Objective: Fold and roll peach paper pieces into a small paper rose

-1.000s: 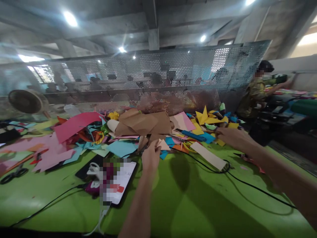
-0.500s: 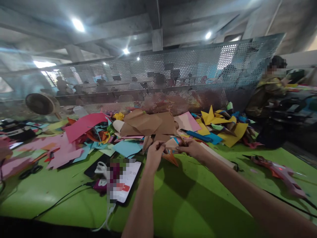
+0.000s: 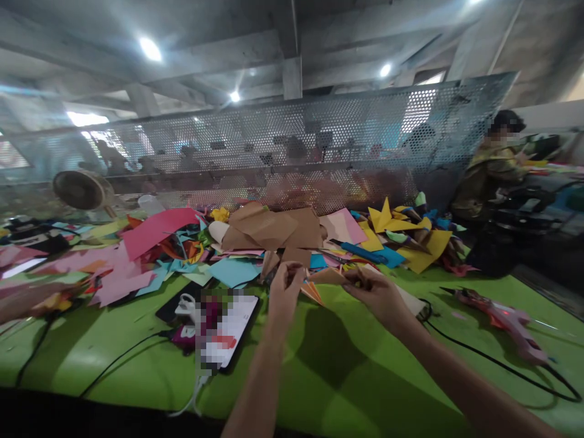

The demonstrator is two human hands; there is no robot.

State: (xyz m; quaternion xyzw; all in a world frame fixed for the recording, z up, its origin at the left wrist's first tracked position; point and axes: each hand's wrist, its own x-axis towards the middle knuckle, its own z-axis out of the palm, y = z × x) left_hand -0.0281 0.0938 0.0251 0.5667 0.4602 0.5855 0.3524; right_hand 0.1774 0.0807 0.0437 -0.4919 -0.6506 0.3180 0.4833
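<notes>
Over the green table (image 3: 365, 377), my left hand (image 3: 287, 283) pinches the left end of a folded paper piece (image 3: 326, 277), brown to orange, with pale pointed folds hanging below. My right hand (image 3: 371, 289) has its fingers closed on the piece's right end. Its exact shape is partly hidden by my fingers. Just behind my hands lies a stack of brown paper (image 3: 274, 228). A blue cutter-like tool (image 3: 362, 250) rests on the paper beyond my right hand. To the right lies a pink glue gun (image 3: 506, 319) with a small red light.
Left of my arm lie a phone (image 3: 230, 340) with a cable and a plug adapter (image 3: 189, 328). Pink sheets (image 3: 118, 274) and yellow folded paper (image 3: 387, 216) are piled along the back. Another person's hand (image 3: 41, 301) reaches in at left. A perforated metal screen (image 3: 255, 152) stands behind.
The paper piece has been turned, showing a brown face instead of the pale one with blue. My right hand has shifted slightly right. Another person's hand has come further in at left.
</notes>
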